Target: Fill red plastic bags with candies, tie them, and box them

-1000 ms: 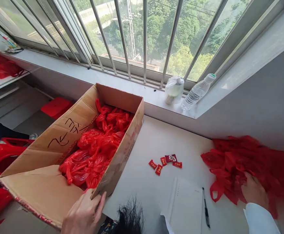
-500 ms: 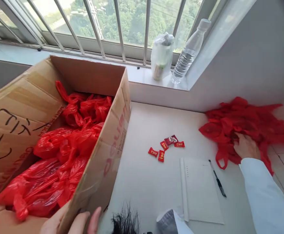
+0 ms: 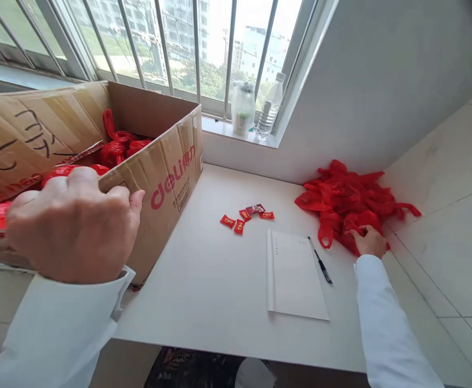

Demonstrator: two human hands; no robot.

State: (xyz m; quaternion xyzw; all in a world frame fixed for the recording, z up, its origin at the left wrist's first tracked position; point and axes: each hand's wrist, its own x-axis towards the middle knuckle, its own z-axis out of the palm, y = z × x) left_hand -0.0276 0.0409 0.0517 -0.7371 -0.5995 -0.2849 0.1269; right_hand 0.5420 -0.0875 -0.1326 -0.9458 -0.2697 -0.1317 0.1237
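Observation:
My left hand [image 3: 74, 223] is wrapped over the near side wall of a large cardboard box [image 3: 166, 172], its back toward me. Inside the box lie knotted red plastic bags [image 3: 116, 148], partly covered by the hand and wall. On the right, my right hand [image 3: 368, 241] pinches a red plastic bag [image 3: 359, 223] at the front of a crumpled heap of red bags [image 3: 341, 188] against the wall. Its fingertips are partly buried in the red plastic.
Several small red wrapped candies [image 3: 239, 226] lie mid-table. A white notepad [image 3: 296, 275] and a black pen [image 3: 321, 264] are nearer me. On the sill stand a water bottle [image 3: 270, 108] and a bagged cup [image 3: 243, 110]. The white table [image 3: 203, 302] ends at a front edge.
The view has tilted up and pulled back, showing the table's front edge. My left hand now shows its back over the box wall. My right hand has moved to the heap's near edge.

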